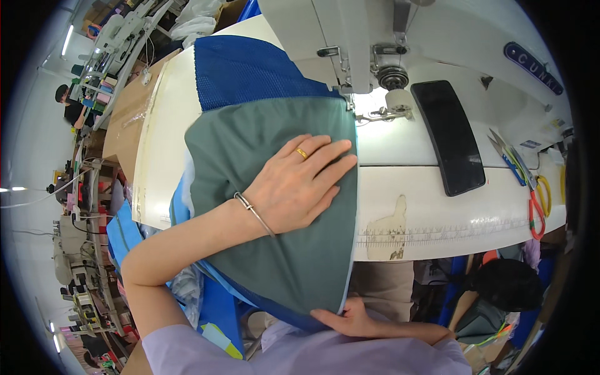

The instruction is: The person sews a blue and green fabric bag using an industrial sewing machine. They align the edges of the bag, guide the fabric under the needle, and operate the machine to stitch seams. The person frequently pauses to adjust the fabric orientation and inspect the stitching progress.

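Observation:
A grey-green fabric panel lies on the white sewing table, its right edge running down from the presser foot of a sewing machine. Blue mesh fabric shows beyond its far edge, and more blue shows under its near edge. My left hand rests flat on the panel with fingers outstretched, just left of that right edge. At the near corner, over the table's front, my right hand pinches the cloth, thumb on top and fingers hidden beneath.
Right of the machine foot lies a black smartphone. Scissors with orange-red handles and a yellow-handled tool lie farther right. A ruler strip runs along the table's front edge. Light blue fabric hangs at the left.

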A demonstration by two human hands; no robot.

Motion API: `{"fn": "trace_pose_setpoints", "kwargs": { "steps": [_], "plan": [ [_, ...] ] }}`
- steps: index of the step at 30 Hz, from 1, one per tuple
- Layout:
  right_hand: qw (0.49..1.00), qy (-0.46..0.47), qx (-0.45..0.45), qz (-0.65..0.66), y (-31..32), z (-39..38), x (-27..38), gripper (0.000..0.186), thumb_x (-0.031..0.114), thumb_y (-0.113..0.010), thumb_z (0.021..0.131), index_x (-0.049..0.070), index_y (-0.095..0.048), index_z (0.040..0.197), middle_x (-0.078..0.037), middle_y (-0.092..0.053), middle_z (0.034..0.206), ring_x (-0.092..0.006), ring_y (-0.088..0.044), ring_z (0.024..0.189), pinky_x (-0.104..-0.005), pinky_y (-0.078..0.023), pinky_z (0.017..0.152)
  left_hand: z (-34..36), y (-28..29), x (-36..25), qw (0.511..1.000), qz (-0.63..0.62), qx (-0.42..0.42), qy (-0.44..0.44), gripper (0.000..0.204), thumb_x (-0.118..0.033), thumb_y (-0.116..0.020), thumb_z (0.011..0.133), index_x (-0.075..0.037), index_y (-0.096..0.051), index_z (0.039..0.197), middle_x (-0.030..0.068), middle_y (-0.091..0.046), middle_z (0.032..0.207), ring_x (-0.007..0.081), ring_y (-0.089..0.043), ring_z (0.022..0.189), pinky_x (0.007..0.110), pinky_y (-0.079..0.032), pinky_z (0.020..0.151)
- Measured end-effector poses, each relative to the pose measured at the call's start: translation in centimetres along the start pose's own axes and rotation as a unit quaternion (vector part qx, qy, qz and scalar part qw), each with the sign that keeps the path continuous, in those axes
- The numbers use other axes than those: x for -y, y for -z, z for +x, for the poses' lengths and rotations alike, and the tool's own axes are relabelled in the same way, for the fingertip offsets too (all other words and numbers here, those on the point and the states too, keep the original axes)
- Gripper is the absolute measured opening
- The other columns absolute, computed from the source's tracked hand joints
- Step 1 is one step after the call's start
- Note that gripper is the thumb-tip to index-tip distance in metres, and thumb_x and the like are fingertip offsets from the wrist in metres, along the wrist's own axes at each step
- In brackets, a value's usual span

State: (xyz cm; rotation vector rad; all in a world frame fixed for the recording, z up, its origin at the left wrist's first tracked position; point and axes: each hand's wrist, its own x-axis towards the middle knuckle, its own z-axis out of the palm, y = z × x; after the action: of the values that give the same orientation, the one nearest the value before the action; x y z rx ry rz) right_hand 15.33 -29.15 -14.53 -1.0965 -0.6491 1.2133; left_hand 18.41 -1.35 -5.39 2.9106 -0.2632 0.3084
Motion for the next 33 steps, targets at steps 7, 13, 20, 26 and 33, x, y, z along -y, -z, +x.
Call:
{"fn": "trace_pose_setpoints", "kwargs": {
  "steps": [7, 13, 20, 26, 33],
  "plan": [
    [0.993, 0.092, -0.071, -0.037, 0.9, 3.1, 1.1, 0.015, 0.002, -0.075, 0.091, -0.004, -0.070, 0.078, -0.002, -0.067, 0.065, -0.0045, -0.058, 0.058, -0.0240, -0.043, 0.050, 1.0, 0.1, 2.0, 0.995, 0.079, -0.001, -0.066, 0.054, -0.014, -0.077, 0.080, -0.004, -0.063, 0.131, 0.0142, -0.058, 0.139, 0.0331, -0.057, 0.125, 0.050, -0.047, 0.107],
    [0.994, 0.070, -0.058, -0.060, 1.9, 4.4, 1.4, 0.019, 0.014, -0.077, 0.093, -0.005, -0.076, 0.100, -0.010, -0.077, 0.086, -0.0130, -0.070, 0.072, -0.0281, -0.054, 0.066, 1.0, 1.9, -1.1, 0.997, 0.029, 0.068, -0.017, 0.062, -0.030, -0.080, 0.079, -0.002, -0.062, 0.131, 0.0158, -0.059, 0.139, 0.0333, -0.058, 0.124, 0.053, -0.044, 0.110],
    [0.996, 0.021, -0.051, -0.075, 0.8, 3.8, -0.9, 0.026, 0.021, -0.079, 0.092, -0.003, -0.075, 0.102, -0.013, -0.077, 0.089, -0.0171, -0.071, 0.074, -0.0313, -0.055, 0.067, 0.8, 2.6, -1.7, 0.993, 0.038, 0.114, -0.012, 0.072, -0.037, -0.080, 0.080, 0.000, -0.058, 0.137, 0.0200, -0.054, 0.143, 0.0370, -0.055, 0.128, 0.055, -0.042, 0.111],
    [0.998, -0.044, 0.027, 0.025, 0.6, 3.3, 1.3, 0.026, 0.022, -0.077, 0.094, -0.002, -0.073, 0.104, -0.007, -0.074, 0.083, -0.0102, -0.064, 0.072, -0.0287, -0.053, 0.065, -0.3, 2.6, -3.3, 0.990, 0.020, 0.136, 0.014, 0.079, -0.040, -0.078, 0.081, 0.003, -0.052, 0.142, 0.0235, -0.050, 0.148, 0.0413, -0.050, 0.135, 0.055, -0.039, 0.113],
    [0.998, 0.015, 0.011, 0.053, -0.1, 4.6, 2.2, 0.025, 0.020, -0.076, 0.096, -0.003, -0.071, 0.103, -0.003, -0.073, 0.084, -0.0085, -0.064, 0.075, -0.0253, -0.052, 0.066, -0.3, 2.1, -2.6, 0.995, -0.029, 0.098, 0.015, 0.075, -0.031, -0.080, 0.080, 0.002, -0.052, 0.142, 0.0225, -0.050, 0.149, 0.0406, -0.053, 0.134, 0.054, -0.043, 0.112]
  ]
}}
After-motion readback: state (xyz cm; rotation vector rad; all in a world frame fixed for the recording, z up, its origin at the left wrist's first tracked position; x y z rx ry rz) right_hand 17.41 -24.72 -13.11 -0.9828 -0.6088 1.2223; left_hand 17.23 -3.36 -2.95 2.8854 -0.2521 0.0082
